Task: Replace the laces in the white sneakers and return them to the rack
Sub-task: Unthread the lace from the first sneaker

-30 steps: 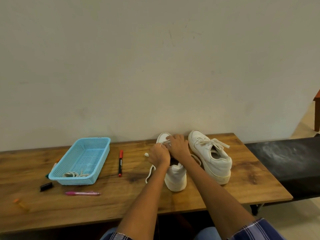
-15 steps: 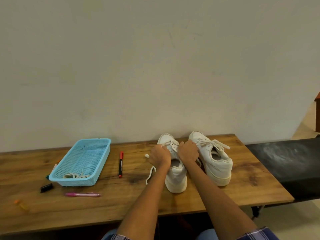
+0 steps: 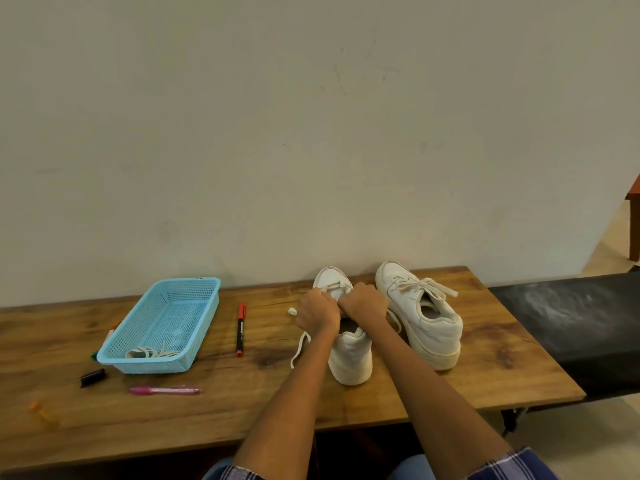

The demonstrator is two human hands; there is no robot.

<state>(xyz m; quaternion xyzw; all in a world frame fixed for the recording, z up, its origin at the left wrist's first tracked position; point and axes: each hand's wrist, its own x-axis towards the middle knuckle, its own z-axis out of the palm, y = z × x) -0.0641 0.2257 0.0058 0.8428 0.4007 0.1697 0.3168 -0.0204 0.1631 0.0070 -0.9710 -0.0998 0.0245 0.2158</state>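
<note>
Two white sneakers stand on the wooden table [image 3: 242,410], toes toward the wall. The left sneaker [image 3: 349,358] is under both my hands. My left hand [image 3: 317,311] and my right hand [image 3: 363,303] are fists side by side over its tongue, each pinching the white lace [image 3: 299,344]. One loose lace end trails down the shoe's left side onto the table. The right sneaker [image 3: 426,317] is laced and tied with a bow, standing just right of my right hand.
A light blue mesh basket [image 3: 194,289] at the left holds coiled white laces [image 3: 152,351]. A red-capped marker [image 3: 240,327] lies between basket and shoe. A pink pen [image 3: 164,390], a black cap [image 3: 92,376] and an orange bit [image 3: 34,407] lie nearer. A black bench [image 3: 571,317] adjoins at right.
Both hands pulled apart along the lace half a second ago, then came back together over the left sneaker's tongue. The sneakers, basket and pens stayed put.
</note>
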